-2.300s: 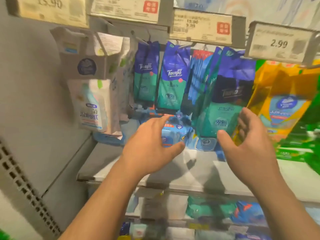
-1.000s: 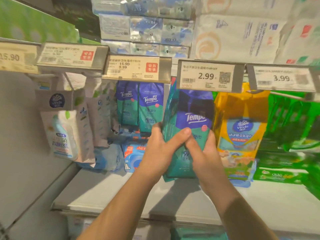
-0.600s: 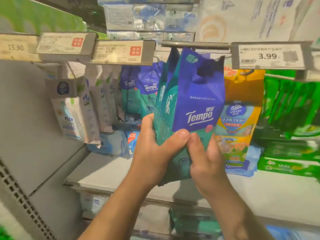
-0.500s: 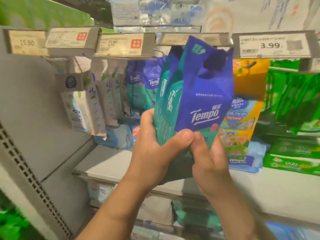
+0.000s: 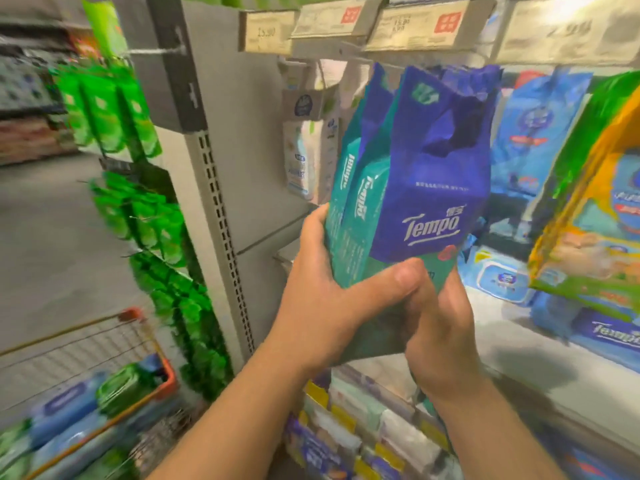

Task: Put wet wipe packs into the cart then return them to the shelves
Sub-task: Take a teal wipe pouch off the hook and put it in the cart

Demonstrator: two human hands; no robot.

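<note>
Left hand [image 5: 322, 299] and right hand [image 5: 443, 334] together grip the lower end of a bundle of purple-and-teal plastic Tempo wet wipe packs [image 5: 408, 188]; the left thumb lies across the front face, its fingers wrapped behind, while the right hand clasps the bottom edge from 5 o'clock. The bundle stands nearly upright at frame centre, clear of the pale shelf board [image 5: 519, 344] and in front of the hanging stock below the row of beige price tags [image 5: 408, 26].

Step in hand, as judged: carrying the bundle off the display toward the cart. To do it well, keep both palms clamped on the base so the loose packs do not fan apart, hold the crumpled top edge clear of the wire hooks, then swing toward 8 o'clock and lower the bundle inside the basket rather than dropping it from height.

Containers: a wire shopping cart with an orange rim [image 5: 149, 393] sits at 8 o'clock, well apart from the hands. It already holds flat blue wipe packs [image 5: 65, 407] and a green wipe pack [image 5: 121, 386]; motion blur hides their count. At 3 o'clock, an orange-and-green hanging pack [image 5: 595, 216] hangs over blue packs lying on the shelf board.
</note>
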